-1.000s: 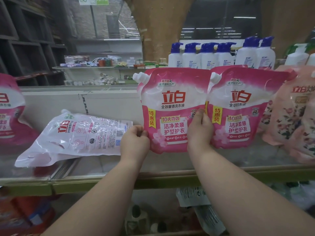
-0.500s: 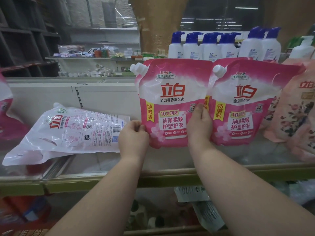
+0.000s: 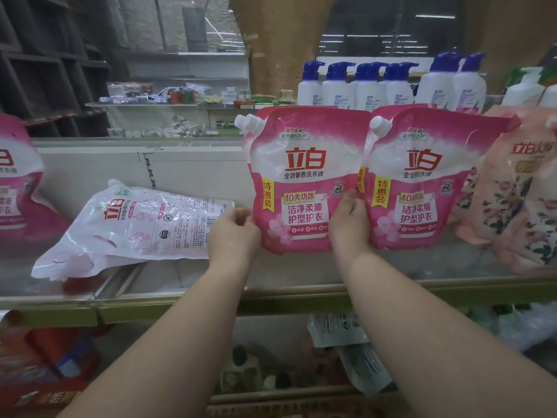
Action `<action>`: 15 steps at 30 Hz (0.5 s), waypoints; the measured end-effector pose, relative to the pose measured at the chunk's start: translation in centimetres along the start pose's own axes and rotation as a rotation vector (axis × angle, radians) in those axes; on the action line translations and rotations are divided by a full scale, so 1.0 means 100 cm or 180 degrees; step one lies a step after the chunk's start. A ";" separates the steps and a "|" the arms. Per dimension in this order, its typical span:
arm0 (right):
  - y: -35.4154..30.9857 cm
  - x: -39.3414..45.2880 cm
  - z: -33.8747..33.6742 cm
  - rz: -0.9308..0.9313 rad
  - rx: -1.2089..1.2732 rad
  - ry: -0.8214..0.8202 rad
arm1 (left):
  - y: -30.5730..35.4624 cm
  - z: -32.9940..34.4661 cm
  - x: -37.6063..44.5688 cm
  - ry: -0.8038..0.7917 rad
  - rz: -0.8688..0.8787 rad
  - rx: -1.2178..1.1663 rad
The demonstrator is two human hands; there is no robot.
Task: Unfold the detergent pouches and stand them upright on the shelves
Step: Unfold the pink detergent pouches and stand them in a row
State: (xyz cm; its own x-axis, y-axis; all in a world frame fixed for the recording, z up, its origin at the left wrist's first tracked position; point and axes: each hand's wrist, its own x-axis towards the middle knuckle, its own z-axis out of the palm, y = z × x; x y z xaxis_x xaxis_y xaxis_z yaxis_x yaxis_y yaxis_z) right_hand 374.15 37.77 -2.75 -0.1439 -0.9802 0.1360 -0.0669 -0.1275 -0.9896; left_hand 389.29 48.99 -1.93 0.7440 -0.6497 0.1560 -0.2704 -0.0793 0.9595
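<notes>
Both hands, left hand (image 3: 233,233) and right hand (image 3: 349,224), curl fingers round the upright pink pouch's (image 3: 304,179) lower edges.

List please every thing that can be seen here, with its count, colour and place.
held pouch: 1, pink and white, upright on the shelf, centre
neighbour pouch: 1, pink and white, upright, right of the held pouch
flat pouch: 1, white back side up, lying at left
edge pouch: 1, pink, far left, cut off
floral pouches: peach with flowers, far right, count unclear
pump bottles: about six, white with blue tops, behind the pouches
shelf: 1, greenish front edge
left hand: grips the held pouch's lower left edge
right hand: grips its lower right edge
</notes>
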 end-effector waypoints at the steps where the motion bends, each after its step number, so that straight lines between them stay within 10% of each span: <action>1: 0.000 -0.004 -0.001 0.0052 0.0022 -0.0009 | 0.000 -0.003 -0.003 -0.0012 0.0037 -0.0036; 15: -0.022 -0.086 0.021 -0.0477 -0.0468 0.0443 | -0.004 -0.053 -0.031 -0.0220 0.0107 -0.0383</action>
State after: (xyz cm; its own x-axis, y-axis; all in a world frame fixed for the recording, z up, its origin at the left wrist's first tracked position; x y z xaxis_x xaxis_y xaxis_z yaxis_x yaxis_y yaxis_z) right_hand 377.64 46.18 -1.84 -0.2555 -0.9204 0.2958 -0.2393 -0.2363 -0.9418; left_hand 390.35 55.00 -1.54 0.6907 -0.7014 0.1758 -0.2160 0.0319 0.9759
